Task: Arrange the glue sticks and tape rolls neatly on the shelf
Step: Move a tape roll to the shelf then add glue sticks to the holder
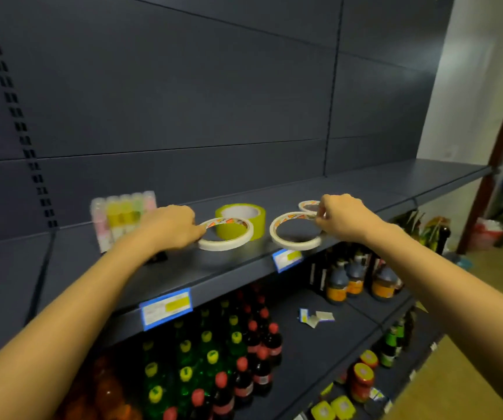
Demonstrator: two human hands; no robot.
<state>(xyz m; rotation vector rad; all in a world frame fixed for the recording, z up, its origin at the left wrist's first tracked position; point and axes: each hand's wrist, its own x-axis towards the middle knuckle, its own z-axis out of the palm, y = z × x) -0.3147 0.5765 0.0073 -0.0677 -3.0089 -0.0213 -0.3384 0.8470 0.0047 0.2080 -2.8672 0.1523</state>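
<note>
Here the left hand [170,227] pinches a tilted tape roll [227,241], the right hand [342,218] a flat tape roll [292,243].

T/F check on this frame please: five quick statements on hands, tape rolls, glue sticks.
1. The left hand grips the left white roll. True.
2. The green tape roll stands among the bottles below. False: it lies on the upper shelf, just behind the left white roll.
3. The right hand holds nothing. False: it pinches the right white roll.
4. The glue stick pack is the leftmost item of the group. True.
5. A third white roll lies behind the right hand. True.
</note>
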